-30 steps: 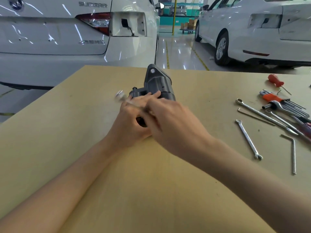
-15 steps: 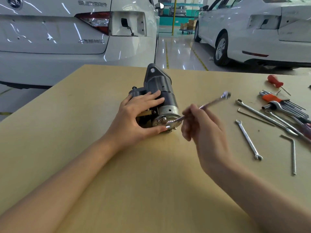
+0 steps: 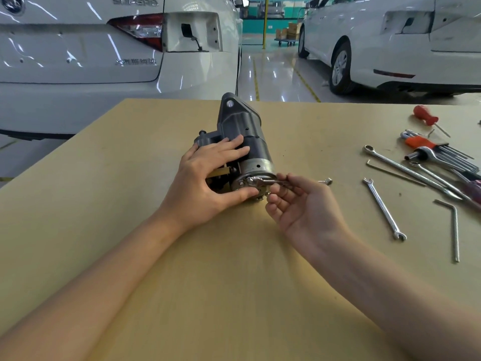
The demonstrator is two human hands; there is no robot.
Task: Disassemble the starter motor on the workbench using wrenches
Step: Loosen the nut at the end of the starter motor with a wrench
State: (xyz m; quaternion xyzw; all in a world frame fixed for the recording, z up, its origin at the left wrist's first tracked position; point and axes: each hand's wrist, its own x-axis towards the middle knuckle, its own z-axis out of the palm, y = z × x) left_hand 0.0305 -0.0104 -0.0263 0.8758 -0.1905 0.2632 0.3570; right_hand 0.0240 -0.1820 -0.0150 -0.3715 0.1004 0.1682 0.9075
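The bench (image 3: pixel 130 256) carries the starter motor (image 3: pixel 242 142), which lies on its side near the middle, its silver end cap turned toward the person. The left hand (image 3: pixel 205 178) rests on the motor from the left; its fingers lie nearly straight over the dark body and the thumb presses on the end cap, so this grip is open. The right hand (image 3: pixel 302 207) pinches the shaft of a small wrench (image 3: pixel 270 181) between thumb and fingertips, the other fingers loosely curled. The wrench lies about level, its open end on a bolt at the end cap. More wrenches (image 3: pixel 385 209) lie apart at the right.
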